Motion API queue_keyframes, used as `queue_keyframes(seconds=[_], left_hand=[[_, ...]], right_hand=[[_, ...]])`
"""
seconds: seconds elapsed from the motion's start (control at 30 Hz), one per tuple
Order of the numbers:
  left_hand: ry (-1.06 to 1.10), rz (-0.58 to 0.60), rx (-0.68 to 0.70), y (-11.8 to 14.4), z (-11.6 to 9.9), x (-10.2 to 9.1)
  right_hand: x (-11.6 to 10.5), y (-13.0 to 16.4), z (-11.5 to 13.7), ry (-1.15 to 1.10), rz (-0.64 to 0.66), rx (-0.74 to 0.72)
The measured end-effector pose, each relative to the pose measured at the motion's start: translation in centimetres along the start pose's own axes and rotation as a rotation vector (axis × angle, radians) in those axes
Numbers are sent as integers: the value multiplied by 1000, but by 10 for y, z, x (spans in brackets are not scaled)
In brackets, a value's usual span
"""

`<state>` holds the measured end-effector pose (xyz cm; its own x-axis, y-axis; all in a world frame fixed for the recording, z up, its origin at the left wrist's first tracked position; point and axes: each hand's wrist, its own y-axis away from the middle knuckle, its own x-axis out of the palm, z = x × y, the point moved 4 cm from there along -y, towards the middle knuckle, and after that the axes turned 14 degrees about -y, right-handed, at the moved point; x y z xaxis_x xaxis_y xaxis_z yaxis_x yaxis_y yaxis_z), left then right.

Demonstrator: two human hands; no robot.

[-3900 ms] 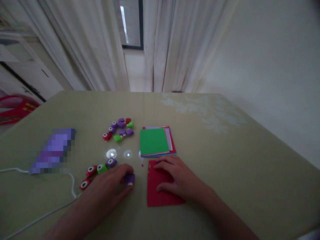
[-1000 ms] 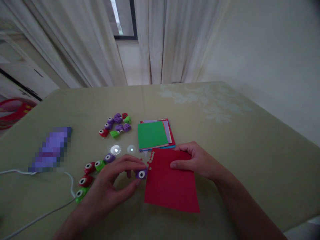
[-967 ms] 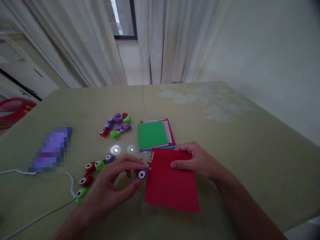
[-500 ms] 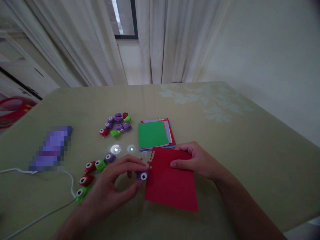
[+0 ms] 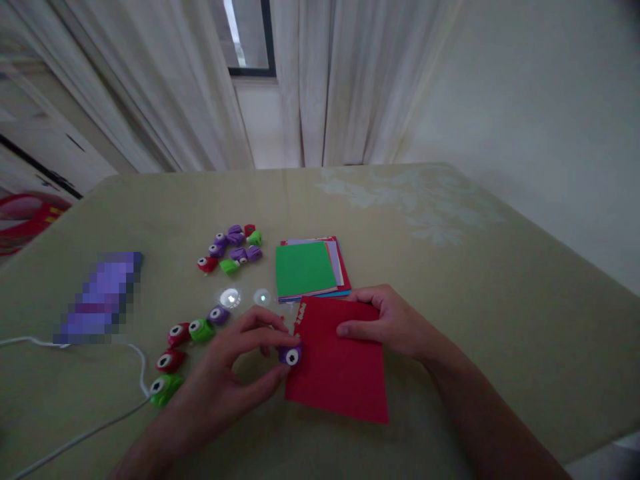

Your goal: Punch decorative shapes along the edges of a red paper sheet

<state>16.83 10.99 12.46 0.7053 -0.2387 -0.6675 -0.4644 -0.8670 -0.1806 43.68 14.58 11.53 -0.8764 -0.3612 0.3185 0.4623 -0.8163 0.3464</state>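
A small purple punch (image 5: 291,355) is gripped between the thumb and the fingertips of the left hand (image 5: 227,380). It is placed at the left edge of a red paper sheet (image 5: 340,367), which lies flat on the surface (image 5: 450,280). The right hand (image 5: 387,320) is laid on the far part of the sheet, at about 2 o'clock from the punch; its fingers are stretched and press the paper down, so nothing is enclosed by it. A short row of small holes (image 5: 301,311) is seen at the far left corner of the sheet.

At 12 o'clock from the sheet, just beside it, a stack of coloured papers (image 5: 310,269) with a green one on top is found. At 9 o'clock from the punch a line of red, green and purple punches (image 5: 183,347) is arranged, and a second group of punches (image 5: 231,248) lies further away at 11 o'clock. A white cable (image 5: 75,437) runs along the near left side.

Some risks can be judged from here. The sheet is held only at its far part, so it may be turned or pushed when the punch is pressed sideways. If the edge is not fully inside the slot, an incomplete hole may be cut. The new hole may also be set out of line with the row.
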Motion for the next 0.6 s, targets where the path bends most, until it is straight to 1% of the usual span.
queue_keyframes(seconds=[0.27, 0.37, 0.6], left_hand=[[-16, 57, 0, -1, 0, 1], [-54, 84, -9, -2, 3, 3], [-160, 161, -37, -5, 8, 15]], right_hand=[[-1, -2, -5, 14, 4, 20], [-1, -5, -6, 77, -8, 17], [-3, -14, -10, 255, -91, -16]])
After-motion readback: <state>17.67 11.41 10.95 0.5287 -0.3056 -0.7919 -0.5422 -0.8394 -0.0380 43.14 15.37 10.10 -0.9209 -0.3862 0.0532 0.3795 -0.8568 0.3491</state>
